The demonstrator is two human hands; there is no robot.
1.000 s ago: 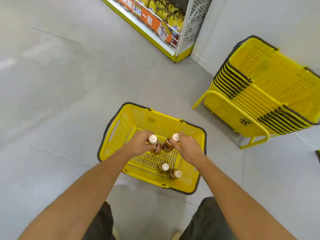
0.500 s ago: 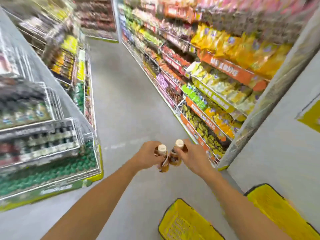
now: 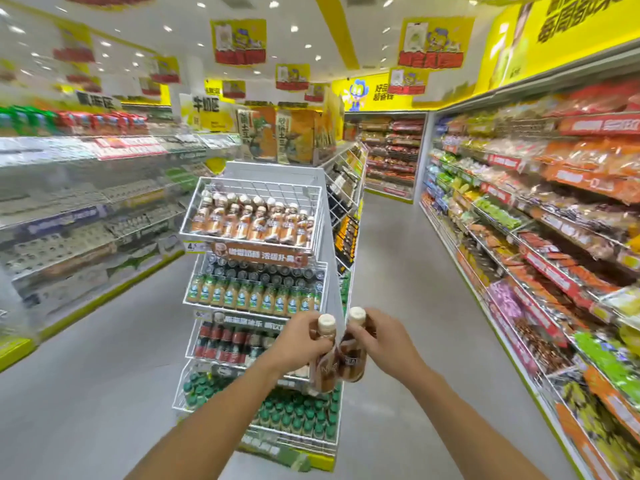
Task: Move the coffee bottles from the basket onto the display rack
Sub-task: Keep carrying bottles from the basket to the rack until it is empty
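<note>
Both bare forearms reach forward into a shop aisle, each hand wrapped around one coffee bottle. The left hand (image 3: 300,342) grips the left coffee bottle (image 3: 325,360) around its shoulder and neck, fingers curled tight to the plastic. The right hand (image 3: 382,339) clasps the right coffee bottle (image 3: 352,355) the same way. The two bottles are slim and rounded, with glossy brown sleeve labels and pale cream ribbed caps; they lean toward each other and touch along their bodies, held in mid-air in front of the display rack (image 3: 258,289).

The rack is a white wire-frame stand of tilted basket tiers at the end of a gondola. Its top tier (image 3: 254,216) holds rows of similar cream-capped bottles with orange-and-brown labels, packed upright shoulder to shoulder behind a thin wire lip. An orange banner strip (image 3: 258,254) hangs below that tier. Lower tiers carry dark-capped bottles, then blue-labelled milky ones, then red-labelled dark ones, and green-capped bottles at the bottom.

The floor (image 3: 86,375) is smooth grey tile with a dull sheen. Long shelves (image 3: 540,244) of crinkled snack packets run down the right side; the left-side shelving is smeared by motion blur. Yellow printed placards (image 3: 239,41) hang from the white ceiling.
</note>
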